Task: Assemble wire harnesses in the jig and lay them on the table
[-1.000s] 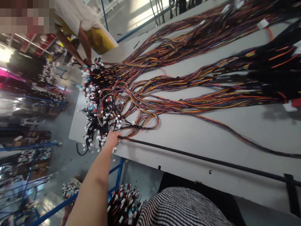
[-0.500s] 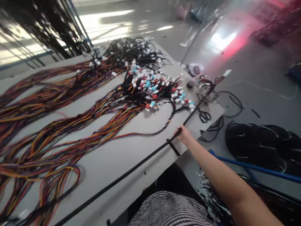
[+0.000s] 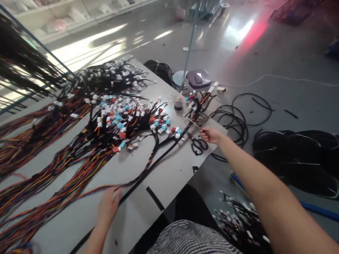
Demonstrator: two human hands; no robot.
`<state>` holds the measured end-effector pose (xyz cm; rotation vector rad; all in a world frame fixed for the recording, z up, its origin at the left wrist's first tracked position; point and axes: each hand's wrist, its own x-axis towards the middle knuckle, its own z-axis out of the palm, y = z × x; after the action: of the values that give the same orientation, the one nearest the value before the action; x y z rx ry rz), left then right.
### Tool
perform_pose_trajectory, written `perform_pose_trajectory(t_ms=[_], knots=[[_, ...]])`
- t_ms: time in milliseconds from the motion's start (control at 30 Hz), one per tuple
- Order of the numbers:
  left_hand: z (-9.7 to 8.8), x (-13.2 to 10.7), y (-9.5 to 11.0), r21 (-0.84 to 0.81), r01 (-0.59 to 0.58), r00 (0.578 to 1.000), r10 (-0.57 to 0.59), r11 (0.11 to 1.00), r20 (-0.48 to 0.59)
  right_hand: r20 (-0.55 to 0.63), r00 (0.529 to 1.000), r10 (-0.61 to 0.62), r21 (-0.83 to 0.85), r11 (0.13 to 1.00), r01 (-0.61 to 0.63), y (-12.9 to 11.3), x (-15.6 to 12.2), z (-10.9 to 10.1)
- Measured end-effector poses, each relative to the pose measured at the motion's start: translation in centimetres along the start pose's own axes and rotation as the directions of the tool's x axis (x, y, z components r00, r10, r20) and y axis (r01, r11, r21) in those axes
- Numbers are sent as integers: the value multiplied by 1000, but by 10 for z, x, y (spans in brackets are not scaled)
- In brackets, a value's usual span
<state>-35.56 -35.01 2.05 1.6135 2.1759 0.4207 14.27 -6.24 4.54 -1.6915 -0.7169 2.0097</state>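
Observation:
My right hand (image 3: 210, 135) is closed at the end of a thin metal rod (image 3: 194, 122), part of a small metal fixture at the table's far corner. A long black tube (image 3: 161, 153) runs from that fixture toward me across the table. My left hand (image 3: 109, 204) lies over the tube farther down, its fingers blurred, so its grip is unclear. A bundle of connectors and wires (image 3: 197, 105) sticks out beyond the fixture. Black-handled scissors (image 3: 199, 145) lie just below my right hand. Beside the tube runs a taped wire branch (image 3: 150, 160).
Multicoloured wire harnesses (image 3: 76, 176) with white, blue and red connectors (image 3: 119, 120) cover the table's left side. A small dark-bottomed container (image 3: 178, 103) stands near the far edge. A purple-topped stool (image 3: 198, 78), coiled black tubing (image 3: 235, 120) and black bundles (image 3: 296, 162) are beyond the table.
My right hand has left the black tube and moved up to the metal rod. My left hand has come into view over the tube. The tube now lies closer to the taped branch.

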Motion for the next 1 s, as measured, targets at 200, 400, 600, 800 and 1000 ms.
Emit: perform_pose_trajectory(t_ms=[200,400,600,800,1000], knots=[[114,165,267,-387,-227,953,285,894,100,48,996,-79,-125,989,84,52,-26,-41],[173,242,382,-704,204,899,156,680,410,20,986,-164,-665,734,135,150,-57,5],[185,255,386,-669,538,703,165,512,692,-92,966,-240,-868,494,40,110,-31,47],[191,251,387,-671,517,747,102,531,657,-420,739,-527,-450,828,335,-75,31,-27],[195,250,377,-666,480,740,144,571,657,96,993,-66,43,997,62,-149,78,-29]])
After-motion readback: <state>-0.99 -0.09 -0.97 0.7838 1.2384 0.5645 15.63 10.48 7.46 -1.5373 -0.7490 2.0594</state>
